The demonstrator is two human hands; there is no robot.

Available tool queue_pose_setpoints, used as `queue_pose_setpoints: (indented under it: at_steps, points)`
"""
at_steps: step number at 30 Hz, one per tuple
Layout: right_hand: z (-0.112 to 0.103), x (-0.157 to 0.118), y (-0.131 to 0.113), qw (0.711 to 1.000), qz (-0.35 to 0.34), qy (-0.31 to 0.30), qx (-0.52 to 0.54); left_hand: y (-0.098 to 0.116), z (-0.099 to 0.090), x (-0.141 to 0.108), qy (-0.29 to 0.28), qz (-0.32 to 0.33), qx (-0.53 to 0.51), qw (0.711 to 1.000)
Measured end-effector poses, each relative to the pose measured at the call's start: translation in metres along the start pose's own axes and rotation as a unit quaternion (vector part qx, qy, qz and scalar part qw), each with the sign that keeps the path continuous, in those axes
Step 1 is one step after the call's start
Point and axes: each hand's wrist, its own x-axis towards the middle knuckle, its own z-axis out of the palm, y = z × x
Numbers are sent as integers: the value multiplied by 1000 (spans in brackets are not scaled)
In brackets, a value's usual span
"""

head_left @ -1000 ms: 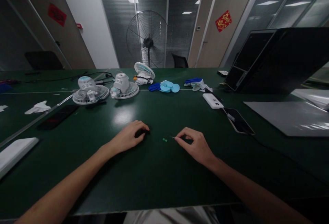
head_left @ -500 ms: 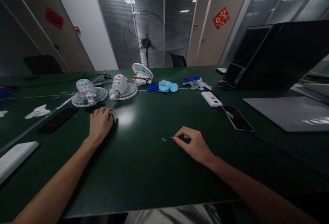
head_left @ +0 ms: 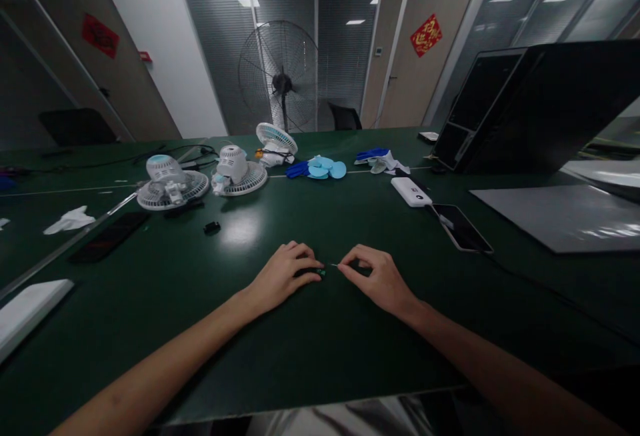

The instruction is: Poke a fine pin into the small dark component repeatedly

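Observation:
Near the middle of the green table, my left hand has its thumb and fingertips closed at a small green circuit board, which shows only partly between them. Just to the right, my right hand pinches a thin, pale, needle-like piece between thumb and index finger. Its tip points left and sits close to the board; whether they touch is too small to tell. A small black block lies farther back on the left, apart from both hands.
Small white fans stand at the back left, beside light blue discs and gloves. A white power bank is cabled to a phone on the right. A dark phone-like slab lies left; a black computer case stands right.
My left hand has left the small black block and come right and nearer to me, closing on the circuit board. My right hand has stayed nearly in place with the needle-like piece.

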Motion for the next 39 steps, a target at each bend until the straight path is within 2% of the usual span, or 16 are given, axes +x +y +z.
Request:
queue_pose_setpoints:
  at_steps: [5,8,10,12,15,17,19,22,27,32,39]
  points:
    - [1,0,-1,1000,6,5,-6,5,9,6,4,11,19,1000]
    - [0,-1,-1,1000,8,1,-7,-5,1,4,12,-8,30,999]
    - [-1,-1,-1,1000,7,-4,-5,-24,-19,-3,43,-44,49,997]
    - [-2,-2,-1,1000,6,-11,-2,-52,-47,-16,100,-111,82,985]
    - [-2,-2,-2,1000,8,-21,5,-100,-91,-45,190,-239,143,941]
    - [-2,-1,-3,1000,9,-26,7,-125,-111,-63,205,-308,164,915]
    - [-2,-1,-3,1000,8,-27,6,-143,-122,-77,197,-352,165,900]
    - [-1,-1,-1,1000,10,-23,3,-154,-127,-85,177,-382,158,893]
    - [-1,-2,0,1000,15,-20,0,-155,-129,-87,155,-408,156,886]
    - [-2,-1,-2,1000,16,-25,2,-160,-124,-90,148,-439,152,873]
    - [-2,-1,0,1000,15,-26,5,-164,-116,-90,149,-456,114,870]
